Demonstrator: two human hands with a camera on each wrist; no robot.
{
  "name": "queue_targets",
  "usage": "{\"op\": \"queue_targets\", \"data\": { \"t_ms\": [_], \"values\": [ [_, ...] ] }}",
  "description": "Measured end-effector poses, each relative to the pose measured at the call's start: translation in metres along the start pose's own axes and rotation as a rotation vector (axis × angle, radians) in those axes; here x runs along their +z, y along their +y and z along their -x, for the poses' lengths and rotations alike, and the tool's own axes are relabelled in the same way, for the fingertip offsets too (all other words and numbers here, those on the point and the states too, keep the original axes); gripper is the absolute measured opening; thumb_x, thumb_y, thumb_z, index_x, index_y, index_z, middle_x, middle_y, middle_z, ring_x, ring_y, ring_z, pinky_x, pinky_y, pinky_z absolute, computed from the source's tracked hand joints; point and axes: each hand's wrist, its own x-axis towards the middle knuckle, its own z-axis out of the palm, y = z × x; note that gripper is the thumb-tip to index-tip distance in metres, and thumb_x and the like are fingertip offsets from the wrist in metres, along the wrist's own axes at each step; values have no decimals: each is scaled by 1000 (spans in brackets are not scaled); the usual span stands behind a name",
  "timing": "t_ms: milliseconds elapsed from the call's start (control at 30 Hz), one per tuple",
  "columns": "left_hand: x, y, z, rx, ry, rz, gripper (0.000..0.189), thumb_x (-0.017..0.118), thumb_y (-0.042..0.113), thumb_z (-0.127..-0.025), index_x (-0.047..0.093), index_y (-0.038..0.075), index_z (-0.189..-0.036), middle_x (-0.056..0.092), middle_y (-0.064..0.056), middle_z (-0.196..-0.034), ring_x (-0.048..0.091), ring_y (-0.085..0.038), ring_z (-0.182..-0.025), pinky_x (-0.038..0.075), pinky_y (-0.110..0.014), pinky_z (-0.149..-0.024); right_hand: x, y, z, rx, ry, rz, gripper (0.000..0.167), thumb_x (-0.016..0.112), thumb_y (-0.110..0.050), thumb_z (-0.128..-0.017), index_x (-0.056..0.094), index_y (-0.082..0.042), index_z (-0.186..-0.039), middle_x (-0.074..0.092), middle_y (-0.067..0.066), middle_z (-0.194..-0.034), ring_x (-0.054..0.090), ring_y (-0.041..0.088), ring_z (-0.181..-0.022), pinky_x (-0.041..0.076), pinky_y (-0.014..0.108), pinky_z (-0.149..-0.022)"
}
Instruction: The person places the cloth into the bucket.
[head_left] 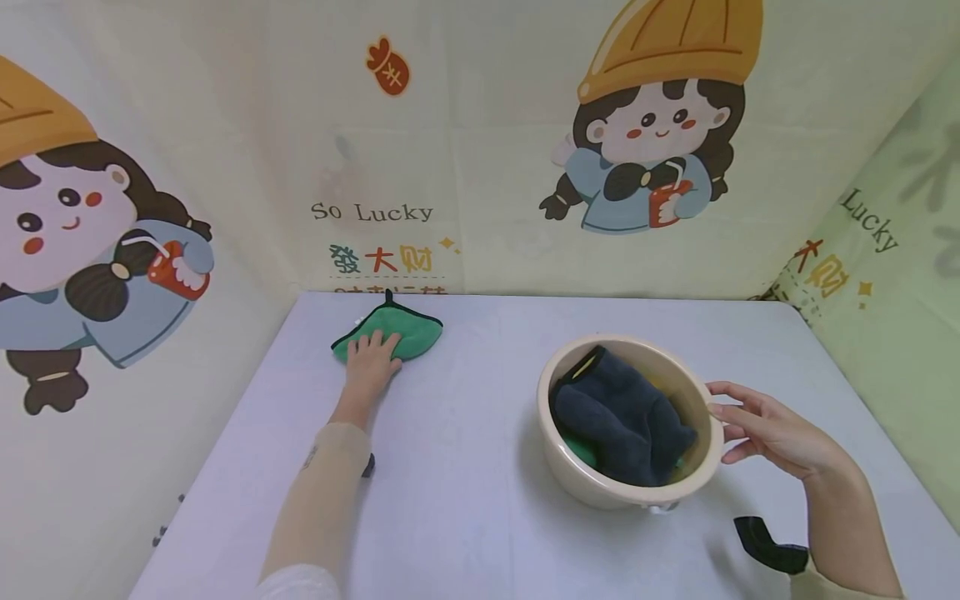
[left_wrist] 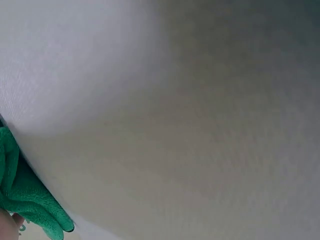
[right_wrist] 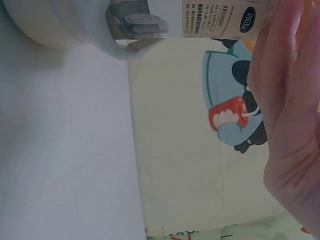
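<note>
At the far left of the table, my left hand (head_left: 369,367) rests on a green cloth (head_left: 420,332) with black edging and a black hanging loop, its fingers spread. In the left wrist view, folds of the green cloth (left_wrist: 37,200) show at the lower left. A cream bucket (head_left: 555,450) stands right of the middle, holding a dark blue cloth (head_left: 622,417) with some green cloth (head_left: 580,450) under it. My right hand (head_left: 776,429) touches the bucket's right rim with fingers loosely extended. The right wrist view shows them beside a printed label (right_wrist: 220,19) on the bucket.
The table (head_left: 465,517) has a pale cover. Behind it hangs a curtain (head_left: 495,167) with printed cartoon figures, and more printed cloth (head_left: 900,333) rises on the right. A black strap piece (head_left: 768,546) sticks out by my right wrist.
</note>
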Motion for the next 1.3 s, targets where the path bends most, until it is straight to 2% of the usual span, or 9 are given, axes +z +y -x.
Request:
{"op": "queue_targets", "data": {
  "t_ms": [167,267,400,567,700,933,1000,1133,1300],
  "values": [
    [-1,2,0,-10,24,-44,47,52,28,-93,39,13,-135,38,-21,-129,36,-42,-117,23,-58,-100,0,-1,0,4,-3,9,34,33,-3,-98,47,-25,-120,68,3,-91,67,19,-78,53,39,-62],
    [-3,3,1,-11,71,-70,41,52,27,-93,39,13,-129,40,-22,-125,38,-43,-114,25,-57,-99,0,-1,0,8,-2,10,34,33,-3,-98,47,-25,-119,68,3,-91,67,19,-78,53,39,-62],
    [-9,7,4,7,195,-110,35,56,27,-91,40,12,-118,43,-23,-115,42,-42,-105,29,-54,-94,-1,-1,-1,15,-1,9,33,33,-3,-98,47,-25,-119,68,3,-91,67,19,-78,54,37,-62],
    [-25,21,3,55,333,-140,39,62,28,-87,41,12,-116,44,-20,-104,44,-37,-92,33,-49,-85,-1,-2,-1,17,-6,-3,33,34,-3,-98,47,-24,-119,68,3,-91,67,18,-78,54,37,-62],
    [-48,43,5,101,437,-155,41,64,30,-85,43,13,-116,46,-19,-101,44,-35,-88,35,-48,-82,-2,-2,-1,15,-8,-4,33,33,-3,-98,47,-24,-119,68,3,-91,67,18,-78,54,36,-62],
    [-85,95,16,250,716,-213,40,72,31,-78,51,13,-107,52,-16,-95,51,-32,-84,39,-42,-77,-2,-3,0,13,-18,-19,33,33,-3,-98,48,-24,-119,69,3,-92,67,18,-79,54,38,-62],
    [-96,113,23,286,761,-220,40,73,31,-77,52,13,-105,53,-15,-92,52,-30,-83,40,-40,-75,-2,-3,0,14,-17,-17,33,33,-3,-98,48,-24,-119,69,3,-91,67,18,-79,54,37,-62],
    [-115,147,40,361,810,-195,40,74,33,-75,52,14,-103,52,-12,-87,50,-26,-79,40,-37,-74,-1,-3,0,17,-12,-12,33,34,-3,-98,47,-25,-119,68,3,-91,67,18,-78,53,38,-62],
    [-127,184,59,495,902,-171,38,72,35,-75,52,17,-103,50,-8,-85,48,-23,-74,38,-35,-71,-1,-3,1,18,-5,-8,33,34,-3,-98,48,-25,-118,68,2,-92,67,19,-78,53,38,-62]
  ]
}}
